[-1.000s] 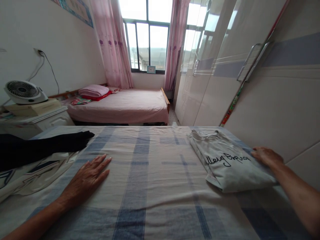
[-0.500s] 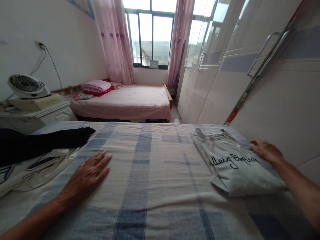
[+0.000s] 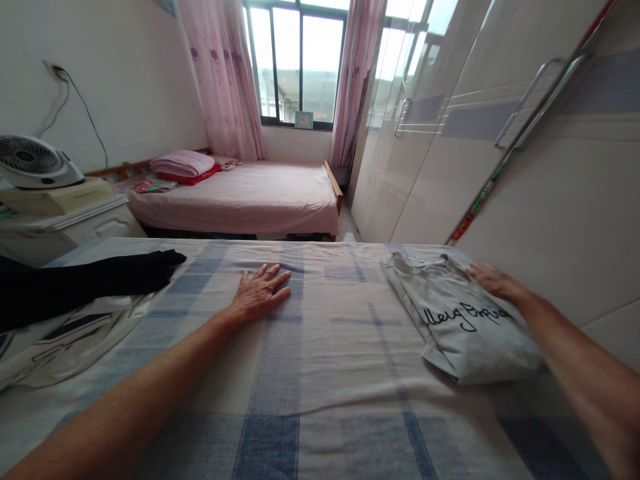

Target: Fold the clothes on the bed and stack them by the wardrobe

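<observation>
My left hand [image 3: 263,291] lies palm down on the blue-and-white checked bed sheet [image 3: 340,373], its fingers spread and nothing in them. On the right is a folded pale grey T-shirt [image 3: 465,333] with black script lettering across its front. My right hand [image 3: 493,280] is at the far right edge of this T-shirt, touching or just above it. Its fingers reach forward and look slightly bent and blurred, with nothing visible in them. My right forearm passes over the shirt's right side and hides part of it.
At the left lie a black garment [image 3: 90,283] and a white printed garment [image 3: 85,340]. A white fan [image 3: 35,160] stands on a box on a cabinet [image 3: 85,223]. Beyond are a pink-covered bed [image 3: 270,193] and a window. A glossy wardrobe [image 3: 525,187] borders the right side.
My left hand has slid forward and to the right over the sheet. My right hand has shifted forward and left, towards the T-shirt's collar end. The view has turned slightly.
</observation>
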Demonstrator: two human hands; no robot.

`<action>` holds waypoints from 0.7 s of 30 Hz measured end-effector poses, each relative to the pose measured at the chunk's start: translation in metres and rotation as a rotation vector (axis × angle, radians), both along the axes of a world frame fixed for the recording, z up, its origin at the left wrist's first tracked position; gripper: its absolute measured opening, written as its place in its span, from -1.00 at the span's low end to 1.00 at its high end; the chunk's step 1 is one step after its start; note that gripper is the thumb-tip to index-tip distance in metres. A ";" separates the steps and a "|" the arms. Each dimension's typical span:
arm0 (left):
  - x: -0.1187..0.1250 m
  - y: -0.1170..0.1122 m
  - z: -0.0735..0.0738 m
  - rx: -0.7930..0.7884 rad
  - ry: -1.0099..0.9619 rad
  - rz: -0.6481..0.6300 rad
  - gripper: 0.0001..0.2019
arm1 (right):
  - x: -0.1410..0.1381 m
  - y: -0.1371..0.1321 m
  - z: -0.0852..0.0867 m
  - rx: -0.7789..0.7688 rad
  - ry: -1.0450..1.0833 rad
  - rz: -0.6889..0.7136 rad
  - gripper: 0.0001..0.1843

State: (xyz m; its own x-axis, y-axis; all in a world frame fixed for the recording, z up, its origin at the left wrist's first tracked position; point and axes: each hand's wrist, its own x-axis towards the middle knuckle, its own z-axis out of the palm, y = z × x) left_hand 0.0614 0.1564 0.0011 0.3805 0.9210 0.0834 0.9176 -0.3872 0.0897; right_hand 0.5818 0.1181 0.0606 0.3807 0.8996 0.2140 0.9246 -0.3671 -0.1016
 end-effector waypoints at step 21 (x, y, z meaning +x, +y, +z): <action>0.011 0.012 0.007 -0.101 -0.076 -0.123 -0.49 | -0.265 0.031 -0.050 -0.331 0.005 0.466 -0.32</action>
State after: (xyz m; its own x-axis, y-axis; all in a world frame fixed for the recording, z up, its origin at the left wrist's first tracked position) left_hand 0.0721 0.1686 0.0077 0.4866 0.8733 0.0253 0.8532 -0.4813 0.2009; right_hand 0.3166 0.1491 0.0107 -0.0717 0.9915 -0.1083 0.9963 0.0660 -0.0549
